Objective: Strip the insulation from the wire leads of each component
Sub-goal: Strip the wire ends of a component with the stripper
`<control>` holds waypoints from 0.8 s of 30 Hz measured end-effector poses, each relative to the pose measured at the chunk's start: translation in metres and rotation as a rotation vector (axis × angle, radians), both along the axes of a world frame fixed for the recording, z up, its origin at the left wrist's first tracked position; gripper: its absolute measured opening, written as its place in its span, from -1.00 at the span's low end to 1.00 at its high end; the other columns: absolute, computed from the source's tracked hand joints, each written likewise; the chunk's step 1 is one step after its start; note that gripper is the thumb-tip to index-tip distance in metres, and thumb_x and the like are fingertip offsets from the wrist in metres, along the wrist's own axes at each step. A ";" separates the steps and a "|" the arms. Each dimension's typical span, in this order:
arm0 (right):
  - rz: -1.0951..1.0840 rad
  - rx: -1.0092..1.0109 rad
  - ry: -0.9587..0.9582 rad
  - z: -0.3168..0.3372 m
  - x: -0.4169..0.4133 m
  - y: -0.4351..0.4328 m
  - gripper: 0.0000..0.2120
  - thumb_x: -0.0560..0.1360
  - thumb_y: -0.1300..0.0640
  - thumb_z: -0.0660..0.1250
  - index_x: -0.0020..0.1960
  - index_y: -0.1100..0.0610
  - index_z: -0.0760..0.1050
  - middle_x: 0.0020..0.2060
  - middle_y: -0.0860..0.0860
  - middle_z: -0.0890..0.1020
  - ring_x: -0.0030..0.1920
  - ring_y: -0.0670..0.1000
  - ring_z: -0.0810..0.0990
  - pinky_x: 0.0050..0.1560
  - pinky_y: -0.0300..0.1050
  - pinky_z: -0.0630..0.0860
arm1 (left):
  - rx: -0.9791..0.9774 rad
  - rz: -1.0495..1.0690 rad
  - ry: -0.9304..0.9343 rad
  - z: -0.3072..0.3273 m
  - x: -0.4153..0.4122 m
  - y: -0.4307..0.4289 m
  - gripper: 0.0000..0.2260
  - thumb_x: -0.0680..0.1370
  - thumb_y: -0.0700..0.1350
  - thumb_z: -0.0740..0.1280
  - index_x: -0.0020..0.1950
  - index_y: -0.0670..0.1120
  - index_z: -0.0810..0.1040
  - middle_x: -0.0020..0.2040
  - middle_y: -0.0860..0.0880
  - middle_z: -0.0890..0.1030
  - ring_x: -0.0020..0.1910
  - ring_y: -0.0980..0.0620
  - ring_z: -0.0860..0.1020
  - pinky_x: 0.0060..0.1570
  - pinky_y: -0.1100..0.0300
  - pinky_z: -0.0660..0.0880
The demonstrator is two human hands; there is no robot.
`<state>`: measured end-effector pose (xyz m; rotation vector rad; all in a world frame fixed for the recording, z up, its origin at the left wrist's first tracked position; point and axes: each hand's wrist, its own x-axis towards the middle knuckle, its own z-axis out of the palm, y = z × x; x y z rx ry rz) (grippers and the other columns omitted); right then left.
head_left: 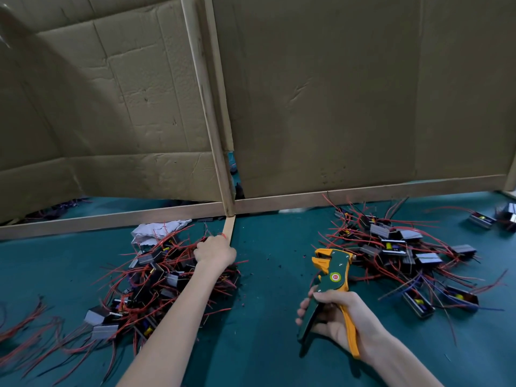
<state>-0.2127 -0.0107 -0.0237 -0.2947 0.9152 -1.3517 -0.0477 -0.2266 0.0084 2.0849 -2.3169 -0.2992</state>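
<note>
A heap of small black components with red wire leads (162, 277) lies on the green table at the left. My left hand (213, 251) reaches over its far edge with the fingers curled down among the red wires; what they hold is hidden. My right hand (333, 321) grips the handles of a green and orange wire stripper (331, 277), jaws pointing up and away, nothing in them. A second heap of components (402, 247) lies to the right of the stripper.
Cardboard panels on a wooden frame (111, 216) wall off the back of the table. A white cloth (156, 230) lies behind the left heap. Loose red wires (25, 325) trail at the far left. A few separate components (480, 219) sit at the far right.
</note>
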 end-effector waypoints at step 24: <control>0.022 0.001 0.032 0.000 0.000 0.001 -0.87 0.35 0.36 0.30 -0.10 0.35 0.50 -0.23 0.32 0.55 -0.25 0.29 0.61 -0.18 0.20 0.60 | -0.285 -0.469 0.336 -0.049 -0.023 0.086 -0.68 0.53 0.17 0.28 0.23 0.11 0.41 0.11 0.05 0.41 -0.01 -0.05 0.53 0.03 0.11 0.39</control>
